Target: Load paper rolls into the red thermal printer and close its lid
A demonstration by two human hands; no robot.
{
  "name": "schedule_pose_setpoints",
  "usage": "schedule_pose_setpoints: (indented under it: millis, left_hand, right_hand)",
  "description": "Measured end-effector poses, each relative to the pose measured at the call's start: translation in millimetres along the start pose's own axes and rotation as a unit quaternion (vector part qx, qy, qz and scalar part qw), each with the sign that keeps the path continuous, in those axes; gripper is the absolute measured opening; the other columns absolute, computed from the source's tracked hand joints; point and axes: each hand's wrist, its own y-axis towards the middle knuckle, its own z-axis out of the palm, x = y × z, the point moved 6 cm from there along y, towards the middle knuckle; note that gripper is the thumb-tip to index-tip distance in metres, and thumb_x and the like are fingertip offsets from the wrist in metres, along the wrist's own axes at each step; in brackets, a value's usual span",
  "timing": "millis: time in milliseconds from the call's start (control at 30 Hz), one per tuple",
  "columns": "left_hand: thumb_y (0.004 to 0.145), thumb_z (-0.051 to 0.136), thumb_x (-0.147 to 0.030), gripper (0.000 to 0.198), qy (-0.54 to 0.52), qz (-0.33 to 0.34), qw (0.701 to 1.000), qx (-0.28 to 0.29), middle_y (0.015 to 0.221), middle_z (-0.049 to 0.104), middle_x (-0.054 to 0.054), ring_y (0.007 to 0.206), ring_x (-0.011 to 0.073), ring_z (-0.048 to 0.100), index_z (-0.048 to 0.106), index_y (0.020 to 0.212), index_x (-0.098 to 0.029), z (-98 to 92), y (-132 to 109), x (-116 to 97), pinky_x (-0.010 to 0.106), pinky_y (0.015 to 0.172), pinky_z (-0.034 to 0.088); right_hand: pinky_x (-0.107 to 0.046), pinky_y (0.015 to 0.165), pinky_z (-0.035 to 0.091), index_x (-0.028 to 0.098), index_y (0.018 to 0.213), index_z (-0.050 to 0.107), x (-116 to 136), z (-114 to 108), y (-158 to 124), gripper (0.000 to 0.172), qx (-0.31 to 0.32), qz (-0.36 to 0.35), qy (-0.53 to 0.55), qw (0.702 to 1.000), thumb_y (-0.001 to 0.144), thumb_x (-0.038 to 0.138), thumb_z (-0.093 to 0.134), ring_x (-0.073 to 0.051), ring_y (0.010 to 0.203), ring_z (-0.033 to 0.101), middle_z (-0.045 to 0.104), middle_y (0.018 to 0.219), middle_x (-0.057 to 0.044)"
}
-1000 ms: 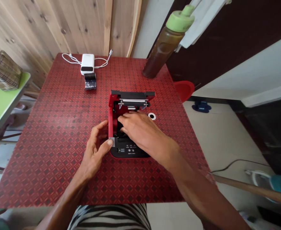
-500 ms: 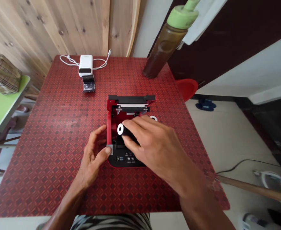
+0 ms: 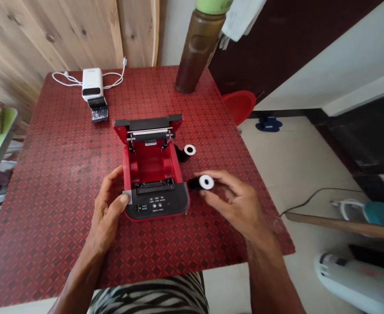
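Note:
A red and black label printer (image 3: 161, 198) sits on the table with its lid tilted up and its red roll bay bare. My left hand (image 3: 110, 203) grips its left side, thumb on the front corner and fingers along the outer wall. To the right of the printer, my right hand (image 3: 232, 198) has thumb and fingers around a small black roll (image 3: 206, 182) with a white, hollow-cored end. That roll lies low, close to the tabletop; whether it touches cannot be seen. A second black roll (image 3: 189, 150) with a white end lies behind it, beside the printer.
A white device with a cable (image 3: 93, 83) and a black crumpled strip (image 3: 98, 110) are at the back left of the patterned red table (image 3: 70, 144). A tall brown bottle (image 3: 196, 48) with a green cap stands at the back. A red stool (image 3: 240, 107) is beyond the right edge.
My right hand has carried the black roll from above the printer's bay to the table on its right. My left hand keeps its hold on the printer. The view has shifted right.

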Motion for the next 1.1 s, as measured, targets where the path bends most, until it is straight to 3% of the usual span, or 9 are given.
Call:
schedule_pose_setpoints:
  millis: [100, 200, 333, 433, 500, 633, 733, 933, 1100]
  left_hand:
    - [0.107, 0.075, -0.049, 0.057, 0.014, 0.004, 1.0, -0.009, 0.165, 0.068, 0.007, 0.152, 0.0361, 0.065, 0.067, 0.161, -0.035, -2.6, 1, 1, 0.052, 0.126, 0.053]
    - [0.106, 0.075, -0.048, 0.057, 0.008, 0.005, 1.0, -0.012, 0.165, 0.068, 0.007, 0.144, 0.0359, 0.069, 0.066, 0.16, -0.035, -3.1, 1, 1, 0.049, 0.115, 0.06]
    - [0.106, 0.075, -0.047, 0.053, -0.001, 0.0, 1.0, -0.01, 0.162, 0.07, 0.005, 0.14, 0.0351, 0.072, 0.069, 0.157, -0.036, 0.0, 2, -4, 0.048, 0.112, 0.062]
    - [0.106, 0.076, -0.048, 0.051, -0.003, -0.002, 1.0, -0.004, 0.161, 0.071, 0.004, 0.142, 0.0347, 0.071, 0.071, 0.156, -0.037, 2.1, 2, -6, 0.047, 0.115, 0.06]
    - [0.106, 0.076, -0.047, 0.049, -0.004, -0.001, 1.0, -0.002, 0.16, 0.072, 0.002, 0.143, 0.0338, 0.07, 0.072, 0.155, -0.04, 2.2, 2, -6, 0.047, 0.116, 0.06]
    - [0.106, 0.076, -0.048, 0.048, 0.006, 0.013, 1.0, -0.009, 0.162, 0.071, 0.002, 0.146, 0.0342, 0.068, 0.073, 0.153, -0.04, 0.4, 3, -6, 0.046, 0.116, 0.06]
    - [0.106, 0.076, -0.049, 0.051, 0.017, 0.011, 1.0, -0.013, 0.164, 0.069, 0.003, 0.148, 0.0353, 0.067, 0.072, 0.156, -0.038, -0.8, 2, -4, 0.047, 0.118, 0.058]
    - [0.107, 0.075, -0.052, 0.058, 0.011, -0.004, 1.0, 0.003, 0.165, 0.068, 0.008, 0.151, 0.0383, 0.065, 0.066, 0.162, -0.036, -2.1, 1, 0, 0.055, 0.125, 0.055]
    - [0.108, 0.073, -0.048, 0.057, 0.001, 0.002, 1.0, 0.017, 0.164, 0.068, 0.008, 0.152, 0.0376, 0.064, 0.065, 0.163, -0.035, -0.1, 2, 0, 0.054, 0.125, 0.053]
  right_hand:
    - [-0.04, 0.089, 0.07, 0.028, 0.119, 0.085, -5, 23, -2, 0.03, 0.072, -0.018, -0.052, 0.996, 0.091, 0.022, 0.074, -0.025, 0.099, 0.087, 0.09, 0.113, -0.003]
    - [-0.042, 0.093, 0.07, 0.028, 0.124, 0.084, -5, 31, -3, 0.033, 0.094, -0.034, -0.064, 0.993, 0.093, 0.023, 0.072, -0.025, 0.102, 0.086, 0.09, 0.116, -0.004]
    - [-0.05, 0.104, 0.069, 0.029, 0.135, 0.082, -6, 24, -8, 0.042, 0.117, -0.031, -0.056, 0.991, 0.094, 0.024, 0.075, -0.027, 0.111, 0.086, 0.089, 0.13, -0.006]
    - [-0.05, 0.099, 0.071, 0.03, 0.144, 0.079, -8, 8, -11, 0.052, 0.135, 0.013, -0.037, 0.99, 0.092, 0.026, 0.08, -0.027, 0.108, 0.087, 0.087, 0.137, -0.007]
    - [-0.047, 0.092, 0.072, 0.029, 0.139, 0.081, -10, -4, -6, 0.045, 0.11, 0.049, -0.015, 0.993, 0.095, 0.033, 0.082, -0.026, 0.101, 0.087, 0.088, 0.13, -0.007]
    - [-0.047, 0.09, 0.069, 0.026, 0.128, 0.083, -17, -12, 24, 0.035, -0.016, 0.06, -0.018, 0.998, 0.096, 0.042, 0.085, -0.026, 0.097, 0.084, 0.088, 0.117, -0.008]
    - [-0.048, 0.091, 0.065, 0.024, 0.132, 0.077, -25, 13, 53, 0.047, -0.028, 0.024, -0.045, 0.998, 0.09, 0.041, 0.089, -0.028, 0.1, 0.08, 0.085, 0.128, -0.011]
    - [-0.05, 0.096, 0.059, 0.026, 0.107, 0.069, -37, 44, 78, 0.03, -0.075, -0.011, -0.091, 0.993, 0.087, 0.042, 0.084, -0.029, 0.102, 0.074, 0.082, 0.11, -0.007]
    - [-0.046, 0.092, 0.061, 0.028, 0.109, 0.07, -24, 14, 66, 0.026, -0.139, -0.002, -0.045, 0.989, 0.089, 0.038, 0.082, -0.026, 0.096, 0.074, 0.079, 0.105, -0.003]
